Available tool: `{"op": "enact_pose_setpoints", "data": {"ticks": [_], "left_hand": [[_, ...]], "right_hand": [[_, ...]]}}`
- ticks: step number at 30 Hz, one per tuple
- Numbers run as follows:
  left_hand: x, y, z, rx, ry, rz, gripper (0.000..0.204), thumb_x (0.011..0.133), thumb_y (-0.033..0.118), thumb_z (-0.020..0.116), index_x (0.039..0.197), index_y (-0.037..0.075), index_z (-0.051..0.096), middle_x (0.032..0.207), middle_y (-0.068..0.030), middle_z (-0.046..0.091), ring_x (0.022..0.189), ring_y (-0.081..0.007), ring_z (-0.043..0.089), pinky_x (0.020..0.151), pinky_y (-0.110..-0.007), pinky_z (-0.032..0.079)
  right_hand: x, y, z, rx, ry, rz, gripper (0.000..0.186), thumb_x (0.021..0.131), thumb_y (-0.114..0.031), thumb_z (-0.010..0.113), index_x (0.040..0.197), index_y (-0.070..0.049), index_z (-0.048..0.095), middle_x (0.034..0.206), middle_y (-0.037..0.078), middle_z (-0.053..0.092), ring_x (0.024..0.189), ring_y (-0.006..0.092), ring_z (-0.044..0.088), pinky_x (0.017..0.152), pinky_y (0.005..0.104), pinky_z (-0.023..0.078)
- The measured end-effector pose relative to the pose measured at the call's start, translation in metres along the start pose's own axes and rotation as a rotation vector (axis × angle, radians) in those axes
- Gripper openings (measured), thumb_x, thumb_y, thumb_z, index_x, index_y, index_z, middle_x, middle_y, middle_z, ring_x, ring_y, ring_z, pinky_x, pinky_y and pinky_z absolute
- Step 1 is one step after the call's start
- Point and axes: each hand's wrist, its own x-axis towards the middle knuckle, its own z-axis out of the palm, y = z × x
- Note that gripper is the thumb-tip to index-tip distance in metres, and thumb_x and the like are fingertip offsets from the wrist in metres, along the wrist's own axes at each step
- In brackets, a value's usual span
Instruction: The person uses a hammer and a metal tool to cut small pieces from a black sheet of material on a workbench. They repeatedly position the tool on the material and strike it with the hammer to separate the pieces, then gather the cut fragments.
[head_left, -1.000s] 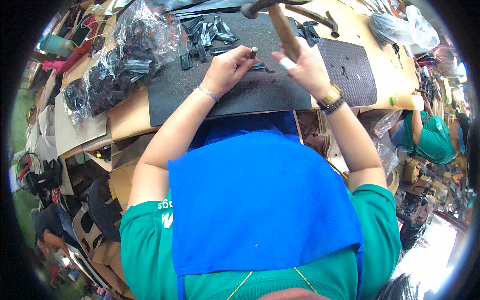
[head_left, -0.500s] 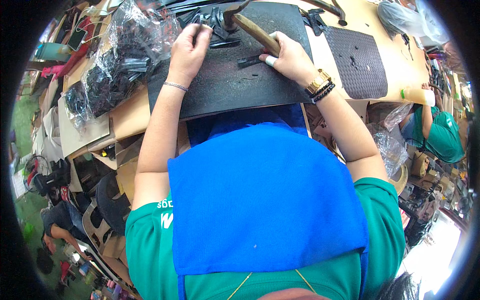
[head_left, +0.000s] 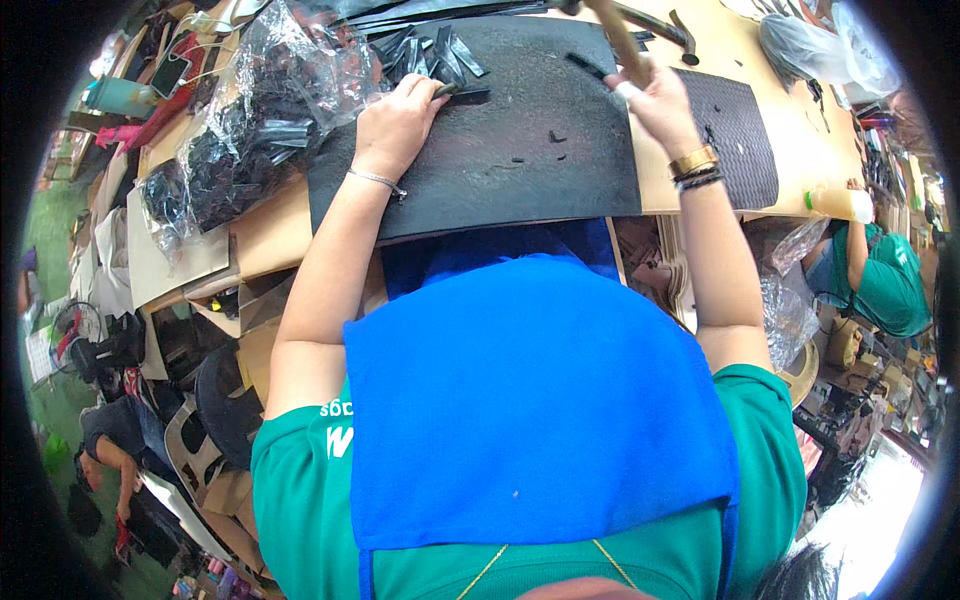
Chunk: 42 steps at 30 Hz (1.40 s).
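My left hand (head_left: 396,124) rests on the black mat (head_left: 500,185), its fingers pinched on a short black strip (head_left: 470,97) lying flat there. My right hand (head_left: 658,105), with a white wrap on the thumb, is closed round the wooden handle of a hammer (head_left: 618,38). The hammer is raised above the mat's right edge, its head partly cut off by the top of the view. Another dark strip (head_left: 586,66) sticks out from beside the right thumb. Several loose black strips (head_left: 430,52) lie in a pile just beyond my left hand.
Left of the mat lies a clear plastic bag (head_left: 250,125) of black pieces. A woven-textured dark sheet (head_left: 745,140) is on the right, with a second hammer (head_left: 682,38) beyond it. Black scraps (head_left: 556,137) dot the mat. A co-worker in green (head_left: 880,280) is at far right.
My right hand has lifted the hammer up and to the right, off the strip pile. My left hand has come down slightly right, its fingers now at a strip on the mat.
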Motion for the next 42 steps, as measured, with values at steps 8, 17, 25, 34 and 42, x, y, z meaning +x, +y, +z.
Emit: {"op": "enact_pose_setpoints", "data": {"ticks": [8, 17, 25, 34, 42], "left_hand": [[0.016, 0.041, -0.004, -0.531, -0.337, -0.002, 0.024, 0.093, 0.024, 0.061, 0.104, 0.003, 0.063, 0.093, -0.0151, 0.066, 0.087, -0.0322, 0.065, 0.077, -0.036, 0.050], [0.024, 0.029, 0.016, -0.839, -0.116, -0.180, 0.025, 0.099, 0.018, 0.052, 0.117, 0.002, 0.060, 0.107, -0.0064, 0.066, 0.093, -0.0109, 0.062, 0.083, -0.025, 0.048], [0.012, 0.052, 0.024, -1.326, 0.075, -0.150, 0.024, 0.092, 0.005, 0.064, 0.115, 0.002, 0.060, 0.106, -0.0097, 0.068, 0.097, -0.0150, 0.066, 0.086, -0.027, 0.052], [0.012, 0.059, 0.031, -1.260, 0.037, -0.113, 0.023, 0.088, 0.003, 0.068, 0.110, 0.003, 0.061, 0.103, -0.0080, 0.068, 0.099, -0.0161, 0.067, 0.085, -0.027, 0.055], [0.012, 0.058, 0.034, -1.186, 0.021, -0.090, 0.023, 0.087, 0.003, 0.068, 0.110, 0.003, 0.062, 0.102, -0.0082, 0.069, 0.094, -0.0160, 0.068, 0.084, -0.027, 0.055]], "right_hand": [[-0.025, -0.019, -0.037, -0.036, 0.158, 0.407, 0.045, 0.088, -0.040, 0.067, 0.108, 0.000, 0.059, 0.063, 0.005, 0.058, 0.053, 0.0118, 0.057, 0.051, 0.0274, 0.046], [-0.094, -0.047, -0.014, 0.085, -0.144, 0.246, 0.039, 0.091, -0.030, 0.067, 0.108, 0.003, 0.056, 0.075, 0.002, 0.055, 0.053, 0.0063, 0.046, 0.046, 0.0226, 0.041], [-0.098, -0.041, -0.006, 0.075, -0.118, 0.269, 0.038, 0.092, -0.034, 0.065, 0.093, 0.002, 0.052, 0.063, 0.000, 0.046, 0.049, 0.0083, 0.049, 0.044, 0.0259, 0.040], [-0.099, -0.033, -0.004, 0.046, -0.121, 0.243, 0.039, 0.092, -0.034, 0.065, 0.090, 0.002, 0.050, 0.064, 0.001, 0.045, 0.052, 0.0105, 0.047, 0.046, 0.0280, 0.040], [-0.098, -0.029, -0.004, -0.002, -0.116, 0.206, 0.040, 0.092, -0.036, 0.065, 0.086, 0.001, 0.051, 0.063, 0.002, 0.045, 0.054, 0.0111, 0.047, 0.047, 0.0291, 0.039]]}}
